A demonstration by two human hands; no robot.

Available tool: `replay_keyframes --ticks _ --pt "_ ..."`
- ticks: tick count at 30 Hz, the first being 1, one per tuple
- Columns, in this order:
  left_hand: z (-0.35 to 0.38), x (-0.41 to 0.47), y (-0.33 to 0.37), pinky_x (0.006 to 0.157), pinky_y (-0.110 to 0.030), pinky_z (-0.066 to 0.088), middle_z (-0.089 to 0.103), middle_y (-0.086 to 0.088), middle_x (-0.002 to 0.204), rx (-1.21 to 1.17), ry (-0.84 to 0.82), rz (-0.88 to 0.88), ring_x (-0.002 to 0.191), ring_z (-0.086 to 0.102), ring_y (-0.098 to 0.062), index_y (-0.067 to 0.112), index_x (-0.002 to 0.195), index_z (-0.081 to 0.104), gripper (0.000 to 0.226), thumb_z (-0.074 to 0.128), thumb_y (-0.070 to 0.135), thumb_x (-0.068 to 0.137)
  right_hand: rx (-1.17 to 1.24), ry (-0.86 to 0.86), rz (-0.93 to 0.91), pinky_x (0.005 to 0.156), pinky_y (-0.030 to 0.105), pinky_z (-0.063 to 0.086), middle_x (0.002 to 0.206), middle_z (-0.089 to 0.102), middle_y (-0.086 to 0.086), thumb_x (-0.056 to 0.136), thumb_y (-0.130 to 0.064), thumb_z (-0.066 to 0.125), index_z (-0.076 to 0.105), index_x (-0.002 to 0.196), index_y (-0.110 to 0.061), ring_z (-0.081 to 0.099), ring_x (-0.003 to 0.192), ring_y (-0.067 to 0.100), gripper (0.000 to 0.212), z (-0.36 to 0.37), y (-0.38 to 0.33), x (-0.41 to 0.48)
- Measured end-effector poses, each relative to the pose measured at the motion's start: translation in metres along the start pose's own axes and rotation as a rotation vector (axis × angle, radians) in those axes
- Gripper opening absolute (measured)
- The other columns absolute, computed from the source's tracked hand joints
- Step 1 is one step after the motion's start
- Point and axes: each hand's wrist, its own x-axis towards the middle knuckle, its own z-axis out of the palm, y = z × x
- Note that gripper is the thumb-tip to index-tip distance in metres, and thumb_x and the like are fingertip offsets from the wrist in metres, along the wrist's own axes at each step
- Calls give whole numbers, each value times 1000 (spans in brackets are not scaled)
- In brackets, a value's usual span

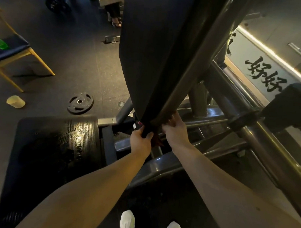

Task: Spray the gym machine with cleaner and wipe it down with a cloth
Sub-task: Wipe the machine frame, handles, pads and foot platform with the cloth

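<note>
The gym machine's long black pad [153,54] slopes down towards me on its grey steel frame [220,106]. My left hand [140,142] grips the pad's lower corner, thumb on one side and fingers curled round the other. My right hand [175,130] curls over the pad's bottom edge just to the right. A dark red scrap [157,141] shows beneath the pad between the hands; I cannot tell if it is the cloth or which hand holds it. A green bottle-like object [1,43] lies on a blue-seated stool [14,47] far to the left.
The machine's ribbed black footplate [60,144] lies low on the left. A weight plate [80,103] and a pale cylinder [15,101] sit on the dark rubber floor. Steel bars [248,134] cross on the right. My white shoes [128,221] are below.
</note>
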Motion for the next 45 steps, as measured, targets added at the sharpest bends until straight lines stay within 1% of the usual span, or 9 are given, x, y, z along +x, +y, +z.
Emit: replay_keyframes --ticks 7,12,18,24,28,34,39,42,45 --pt "-5 40 19 81 -27 48 62 7 88 74 68 -125 94 65 -19 14 126 67 25 51 10 107 23 -50 -40 113 54 44 121 71 -10 94 -7 60 64 122 -46 60 126 14 49 -5 7 10" --pt "-9 8 4 91 -25 51 64 -3 125 246 -76 -84 108 64 -17 20 141 59 39 58 13 103 -57 -106 -16 111 51 44 127 66 -9 98 -14 61 53 135 -53 57 129 18 55 -7 5 2" --pt "-47 -54 22 64 -14 51 69 8 105 79 -269 -66 89 66 -1 25 131 65 34 61 7 101 -213 -64 418 100 43 50 121 65 5 100 -18 63 63 131 -20 59 119 23 30 -12 -5 -38" --pt "-91 -110 64 97 -30 57 74 3 114 88 -277 119 104 71 -9 29 128 67 36 68 9 98 -15 -368 489 94 48 57 119 75 12 102 -34 63 65 124 -13 70 112 29 30 -12 -39 -83" --pt "-118 -150 83 93 -23 57 75 3 113 21 -251 161 103 71 -5 26 125 68 44 60 -8 97 12 -462 432 76 45 63 114 76 15 96 -37 71 65 125 -9 74 106 30 40 0 -61 -100" --pt "-165 -202 75 109 -45 51 68 -6 129 -11 -7 91 122 63 -24 19 134 64 60 61 -17 86 -144 -624 385 101 50 55 123 71 17 100 -6 60 63 128 -7 70 112 32 28 16 -79 -127" --pt "-194 -230 70 89 -44 60 69 -21 121 -215 -58 -115 107 70 -34 5 124 65 31 65 2 93 -196 -754 326 101 48 54 126 66 17 99 5 49 60 133 -10 66 114 33 39 26 -95 -153" --pt "-204 -244 71 101 -47 54 71 -21 120 -317 -74 -172 111 69 -37 1 120 65 31 64 25 101 -119 -802 392 106 49 51 128 67 21 96 -6 55 59 134 -3 65 118 36 39 38 -96 -169" --pt "-217 -245 63 97 -44 57 73 -18 112 -295 -40 -136 102 72 -30 0 110 66 19 63 17 102 -68 -794 419 104 48 53 124 71 19 99 -32 67 63 131 -4 68 116 35 42 52 -99 -190"
